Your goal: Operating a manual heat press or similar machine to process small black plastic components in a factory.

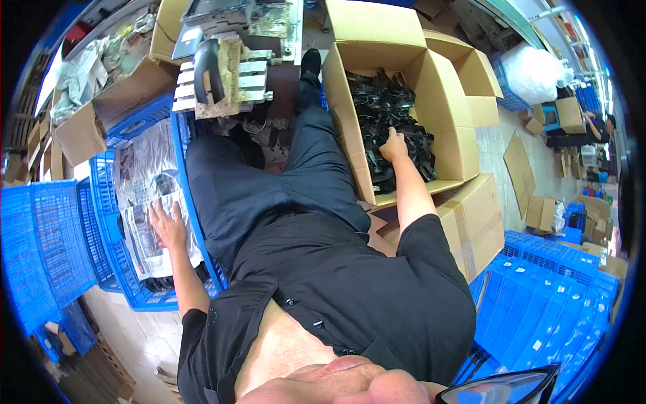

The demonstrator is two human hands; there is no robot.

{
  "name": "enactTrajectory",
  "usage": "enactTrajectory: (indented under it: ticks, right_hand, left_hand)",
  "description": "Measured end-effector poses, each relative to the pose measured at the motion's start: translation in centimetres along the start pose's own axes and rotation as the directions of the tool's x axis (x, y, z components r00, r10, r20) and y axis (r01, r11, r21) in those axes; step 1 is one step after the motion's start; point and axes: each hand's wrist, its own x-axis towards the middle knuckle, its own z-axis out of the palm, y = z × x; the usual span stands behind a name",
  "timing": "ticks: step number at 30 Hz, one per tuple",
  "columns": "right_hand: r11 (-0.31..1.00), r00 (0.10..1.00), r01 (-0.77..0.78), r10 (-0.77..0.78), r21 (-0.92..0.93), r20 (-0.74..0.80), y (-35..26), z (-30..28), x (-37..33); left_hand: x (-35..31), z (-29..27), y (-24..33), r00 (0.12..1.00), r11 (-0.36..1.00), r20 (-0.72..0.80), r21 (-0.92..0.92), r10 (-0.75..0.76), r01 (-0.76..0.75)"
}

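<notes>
My left hand (168, 223) lies with its fingers spread over a printed sheet (138, 237) in a blue crate (111, 202) at my left. Clear plastic wrap (145, 151) covers the far part of that crate's contents. On the right, my right hand (393, 145) reaches into an open cardboard box (346, 121) heaped with black plastic parts (383, 101). Its fingers are curled down onto one of the parts, and the fingertips are partly hidden among them. Ahead of me, a curved black part (208, 71) rests on a work fixture (252, 84) with pale slats.
Stacked blue crates stand at far left (44, 249) and lower right (545, 303). A closed carton (474, 222) sits beside the open box. Another carton (111, 108) holds crumpled plastic. A person (592, 131) in dark clothes handles a box at far right.
</notes>
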Motion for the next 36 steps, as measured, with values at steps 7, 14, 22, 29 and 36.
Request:
enactTrajectory:
  ticks: [7, 14, 22, 29, 36]
  right_hand:
    - [0.996, 0.996, 0.089, -0.088, -0.023, 0.033, -1.7, 0.0, -1.1]
    - [0.999, 0.996, 0.036, -0.036, 0.009, 0.083, -1.4, -1.9, -2.1]
    - [0.920, 0.942, 0.204, -0.091, 0.334, -0.323, -1.0, -4.2, -4.3]
    - [0.100, 0.991, 0.054, 0.120, 0.994, -0.066, 1.5, -6.9, -5.2]
    - [-0.146, 0.999, -0.012, 0.028, 0.989, 0.016, -1.3, -8.0, -7.2]
  left_hand:
    - [-0.1, -0.3, 0.5, 0.998, 0.998, 0.037, -0.041, -0.042, 0.044]
    - [4.3, -3.8, 6.8, 0.997, 0.977, -0.018, -0.200, 0.073, -0.075]
    - [5.2, -7.4, 15.2, 0.967, 0.911, -0.130, -0.326, 0.221, -0.252]
    - [4.1, -7.9, 19.7, 0.935, 0.841, -0.130, -0.408, 0.331, -0.354]
    - [1.1, -8.7, 27.0, 0.844, 0.667, -0.009, -0.608, 0.537, -0.430]
